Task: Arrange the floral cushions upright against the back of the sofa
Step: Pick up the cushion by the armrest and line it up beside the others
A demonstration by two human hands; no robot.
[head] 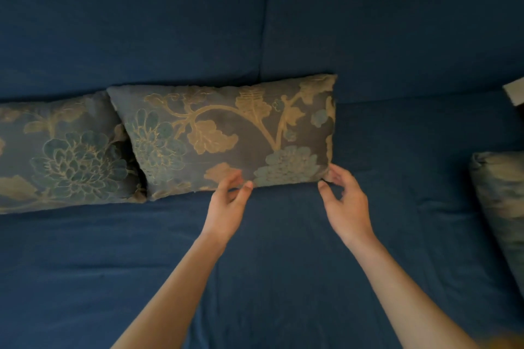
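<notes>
I have the middle cushion (226, 133) propped against the sofa back (397, 22), beside the left cushion (65, 150). My left hand (226, 207) and right hand (344, 201) hover open at its base; next, I'd fetch the cushion lying right (502, 201).

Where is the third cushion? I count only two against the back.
In the head view, the third cushion lies on the seat at the far right edge, apart from the middle cushion beside the hands, partly cut off by the frame.
</notes>
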